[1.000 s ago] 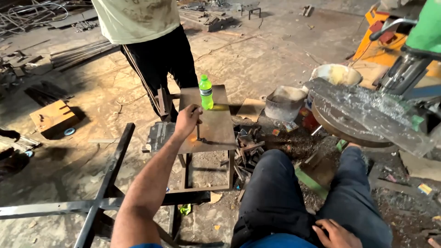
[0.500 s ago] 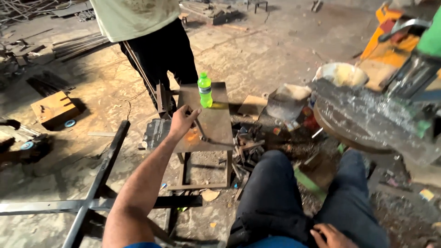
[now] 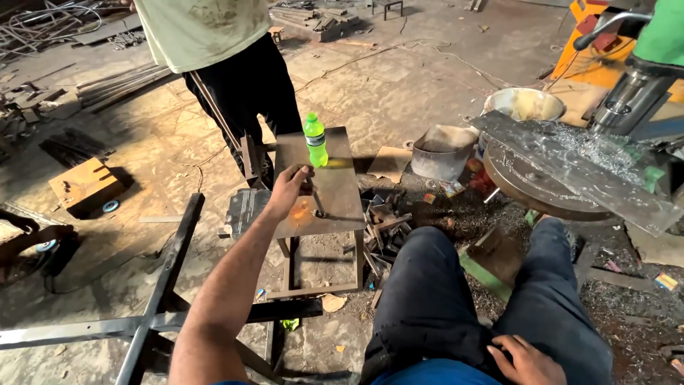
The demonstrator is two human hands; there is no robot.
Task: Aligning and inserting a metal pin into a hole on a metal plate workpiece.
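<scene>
While we sit with both legs stretched out, our left hand (image 3: 288, 191) reaches far forward over the stool (image 3: 335, 192), a small metal one with a flat rusty top. Its fingers close around a thin dark rod (image 3: 314, 201) that stands on the top, near the middle; how tightly they grip we cannot tell. An orange patch marks the top just near the hand. A green bottle (image 3: 315, 140) stands upright on the far part of the same top, just beyond the hand and apart from it.

Our right hand (image 3: 526, 360) lies low at the near edge, resting on our right thigh with fingers loosely spread, holding nothing.

Right of the stool lies a heap of scrap (image 3: 388, 217) on the floor, and beyond it a grey bucket (image 3: 442, 151). Further right, a drill press (image 3: 634, 85) stands over a round table (image 3: 534, 187) with a long plate (image 3: 577, 167) across it, strewn with shiny chips. A pale bowl (image 3: 524, 103) sits behind the plate.

At the far side of the stool another person (image 3: 228, 64) stands, in a light shirt and dark trousers. Dark steel bars (image 3: 167, 285) cross on the floor to our near left, and a wooden block (image 3: 84, 187) lies further left.
</scene>
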